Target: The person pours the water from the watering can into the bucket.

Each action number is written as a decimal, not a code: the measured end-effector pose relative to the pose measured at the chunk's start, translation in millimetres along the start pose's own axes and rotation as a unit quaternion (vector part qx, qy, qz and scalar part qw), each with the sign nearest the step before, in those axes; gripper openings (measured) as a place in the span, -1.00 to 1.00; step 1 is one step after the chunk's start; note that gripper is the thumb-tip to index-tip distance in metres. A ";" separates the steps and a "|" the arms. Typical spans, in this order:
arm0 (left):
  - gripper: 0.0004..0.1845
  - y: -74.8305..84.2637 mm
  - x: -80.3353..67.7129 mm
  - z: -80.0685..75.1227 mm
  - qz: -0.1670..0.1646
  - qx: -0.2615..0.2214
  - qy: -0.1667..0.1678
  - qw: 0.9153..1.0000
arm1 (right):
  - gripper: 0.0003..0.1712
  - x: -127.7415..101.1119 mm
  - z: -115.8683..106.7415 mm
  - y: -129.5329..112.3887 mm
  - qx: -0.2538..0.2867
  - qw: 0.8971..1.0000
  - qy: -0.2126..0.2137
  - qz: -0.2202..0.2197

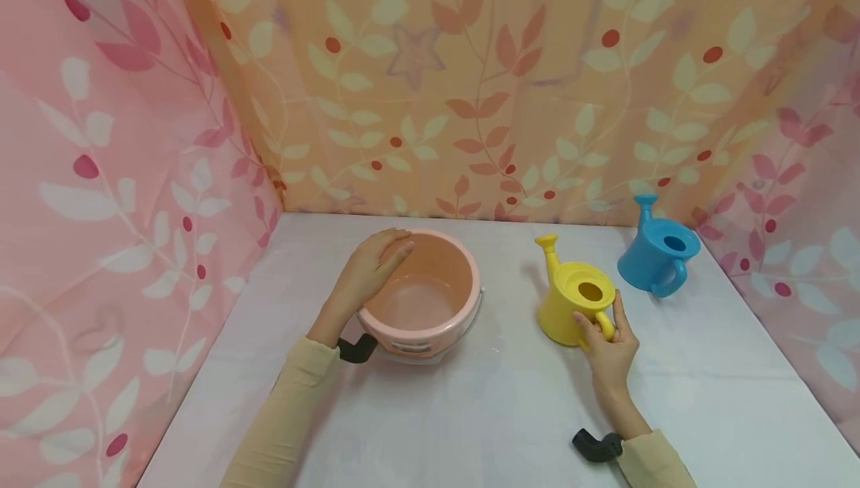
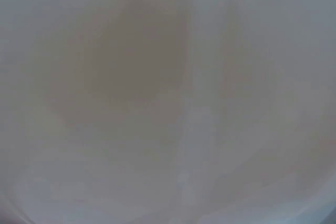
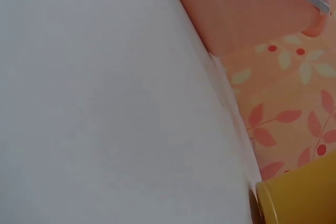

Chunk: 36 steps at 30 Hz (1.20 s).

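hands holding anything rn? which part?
Right hand grips the yellow watering can by its handle. Left hand rests on the pink bucket's rim.

I am looking at a white table that is carrying three things: a pink bucket is sitting left of centre, a yellow watering can is standing to its right, and a blue watering can is resting farther back.

No readable text, labels or numbers, left wrist view perhaps too blurred
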<state>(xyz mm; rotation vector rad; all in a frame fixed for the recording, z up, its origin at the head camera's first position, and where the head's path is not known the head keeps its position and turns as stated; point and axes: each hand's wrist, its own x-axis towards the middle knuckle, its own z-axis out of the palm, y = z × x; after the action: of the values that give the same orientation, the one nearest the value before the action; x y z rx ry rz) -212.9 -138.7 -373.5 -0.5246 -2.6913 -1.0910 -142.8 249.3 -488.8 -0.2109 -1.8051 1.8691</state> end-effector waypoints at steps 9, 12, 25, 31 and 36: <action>-0.40 0.1 0.5 -0.4 -0.002 0.000 0.002 1.000 | -0.11 -3.2 8.0 -24.4 -0.009 0.999 -0.012 -0.037; -0.40 0.4 0.5 -0.7 0.000 -0.002 0.003 1.000 | -0.12 -2.2 9.9 -33.3 -0.020 0.999 -0.015 -0.047; -0.41 0.3 0.9 -1.6 0.004 -0.001 -0.001 1.000 | -0.16 6.0 9.2 -58.4 0.027 0.997 -0.029 -0.064; -0.40 -0.1 1.3 -1.7 0.003 0.001 -0.001 1.000 | -0.18 6.2 10.3 -74.4 0.039 0.997 -0.036 -0.063; -0.39 -0.7 1.6 -1.7 0.000 -0.001 -0.003 1.000 | -0.20 5.3 11.6 -85.7 0.038 0.996 -0.046 -0.073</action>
<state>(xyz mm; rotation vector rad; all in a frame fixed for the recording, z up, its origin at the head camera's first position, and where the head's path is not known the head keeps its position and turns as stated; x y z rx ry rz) -214.5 -139.9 -372.3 -0.5285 -2.6950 -1.0953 -130.3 238.9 -403.6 0.0349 -1.7541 1.8674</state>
